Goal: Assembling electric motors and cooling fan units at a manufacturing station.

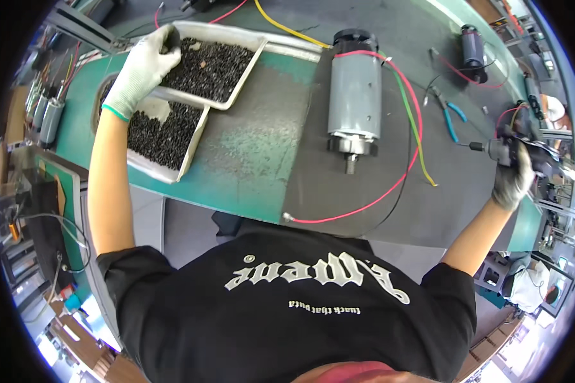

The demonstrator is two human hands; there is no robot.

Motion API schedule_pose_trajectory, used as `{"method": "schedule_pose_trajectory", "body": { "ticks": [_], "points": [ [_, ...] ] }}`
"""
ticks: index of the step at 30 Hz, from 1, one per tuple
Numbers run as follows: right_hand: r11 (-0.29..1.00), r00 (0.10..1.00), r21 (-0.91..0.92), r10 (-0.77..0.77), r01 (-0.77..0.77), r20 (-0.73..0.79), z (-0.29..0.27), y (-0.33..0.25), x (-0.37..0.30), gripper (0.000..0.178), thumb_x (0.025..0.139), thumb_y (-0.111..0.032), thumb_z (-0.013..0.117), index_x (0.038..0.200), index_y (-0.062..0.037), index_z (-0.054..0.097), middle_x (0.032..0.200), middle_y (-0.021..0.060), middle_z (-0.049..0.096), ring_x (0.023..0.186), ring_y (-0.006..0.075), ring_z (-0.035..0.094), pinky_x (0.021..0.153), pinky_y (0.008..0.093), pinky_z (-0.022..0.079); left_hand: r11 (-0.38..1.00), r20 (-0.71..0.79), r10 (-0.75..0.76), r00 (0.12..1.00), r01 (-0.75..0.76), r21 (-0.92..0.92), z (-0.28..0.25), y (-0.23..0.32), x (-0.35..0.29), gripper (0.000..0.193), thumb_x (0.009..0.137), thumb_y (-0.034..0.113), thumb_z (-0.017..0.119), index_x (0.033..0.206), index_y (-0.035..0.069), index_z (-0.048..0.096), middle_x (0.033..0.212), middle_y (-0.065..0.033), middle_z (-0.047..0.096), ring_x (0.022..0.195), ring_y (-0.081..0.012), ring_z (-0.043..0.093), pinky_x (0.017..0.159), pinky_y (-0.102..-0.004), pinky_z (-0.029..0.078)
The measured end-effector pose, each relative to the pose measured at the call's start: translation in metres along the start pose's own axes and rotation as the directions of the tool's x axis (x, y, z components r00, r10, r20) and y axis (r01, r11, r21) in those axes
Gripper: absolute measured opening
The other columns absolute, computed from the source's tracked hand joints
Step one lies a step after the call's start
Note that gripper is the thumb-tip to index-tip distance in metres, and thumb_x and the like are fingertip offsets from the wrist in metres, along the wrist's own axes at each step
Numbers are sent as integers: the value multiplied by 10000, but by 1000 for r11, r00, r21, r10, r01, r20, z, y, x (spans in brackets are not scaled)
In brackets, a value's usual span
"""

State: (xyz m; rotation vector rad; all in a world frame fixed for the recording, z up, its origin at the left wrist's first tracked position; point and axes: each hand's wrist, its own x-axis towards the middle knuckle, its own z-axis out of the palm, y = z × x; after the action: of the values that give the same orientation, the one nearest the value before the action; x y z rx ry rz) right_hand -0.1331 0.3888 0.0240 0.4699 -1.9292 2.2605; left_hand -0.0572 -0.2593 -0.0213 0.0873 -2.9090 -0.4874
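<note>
My left hand (pixel 148 67), in a white knit glove with a green cuff, is closed on a small black rounded piece (pixel 172 39) above the far white tray (pixel 241 86). That tray holds many small black parts; their exact kind is too small to make out. On the right, my gloved right hand (pixel 516 179) grips a power screwdriver (pixel 501 150), its thin bit pointing left toward the motor. A large grey cylindrical motor (pixel 355 96) lies between my hands, its shaft toward me. Red, black and yellow-green wires (pixel 410 105) trail from its far end.
A second white tray (pixel 195 143) of black parts sits nearer me. Blue-handled pliers (pixel 452 118) lie right of the motor. Farther back is a smaller motor (pixel 473 54) with wires. A dark mat (pixel 313 185) covers part of the green bench (pixel 249 172).
</note>
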Motion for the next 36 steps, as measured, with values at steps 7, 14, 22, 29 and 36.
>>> {"method": "schedule_pose_trajectory", "body": {
  "ticks": [7, 14, 22, 29, 36],
  "points": [
    [783, 965, 621, -184, 30, 185, 171, -42, -33, 298, 824, -106, 599, 1097, -59, 489, 949, 41, 447, 979, 207, 429, 886, 431, 416, 165, 291, -206, 934, 326, -931, 17, 147, -71, 281, 908, 185, 598, 1114, -6, 587, 888, -59, 607, 717, -79, 542, 665, -215, 457],
    [803, 921, 589, -293, 92, 256, 223, -26, -29, 261, 829, -130, 659, 1078, -99, 588, 1080, 52, 593, 1076, 248, 534, 858, 451, 474, -846, 250, 182, 951, 281, -453, 91, 237, -100, 337, 924, 275, 650, 1075, -12, 560, 882, -39, 573, 558, -45, 415, 524, -204, 350],
    [838, 951, 536, -241, 103, 194, 256, -26, -52, 246, 806, -118, 643, 1040, -71, 582, 1046, 64, 575, 1039, 242, 515, 833, 431, 459, -799, 265, 168, 950, 288, -528, 89, 248, -107, 312, 938, 275, 627, 1082, 10, 549, 885, -38, 557, 537, -42, 391, 522, -195, 358],
    [852, 979, 516, -166, 84, 115, 235, -22, -57, 235, 786, -107, 629, 1007, -46, 576, 1016, 75, 559, 1006, 236, 499, 812, 413, 445, -711, 315, 84, 945, 279, -645, 92, 256, -108, 253, 953, 256, 614, 1020, 14, 586, 834, -28, 605, 565, -36, 477, 516, -182, 393],
    [879, 998, 477, -38, 13, 42, 226, -12, -67, 225, 767, -96, 616, 973, -21, 571, 986, 86, 544, 973, 230, 483, 791, 396, 432, -519, 575, 56, 816, 516, -682, 95, 266, -134, 337, 957, 334, 592, 935, 0, 555, 728, -21, 548, 504, -40, 405, 452, -211, 327]
  ]
}}
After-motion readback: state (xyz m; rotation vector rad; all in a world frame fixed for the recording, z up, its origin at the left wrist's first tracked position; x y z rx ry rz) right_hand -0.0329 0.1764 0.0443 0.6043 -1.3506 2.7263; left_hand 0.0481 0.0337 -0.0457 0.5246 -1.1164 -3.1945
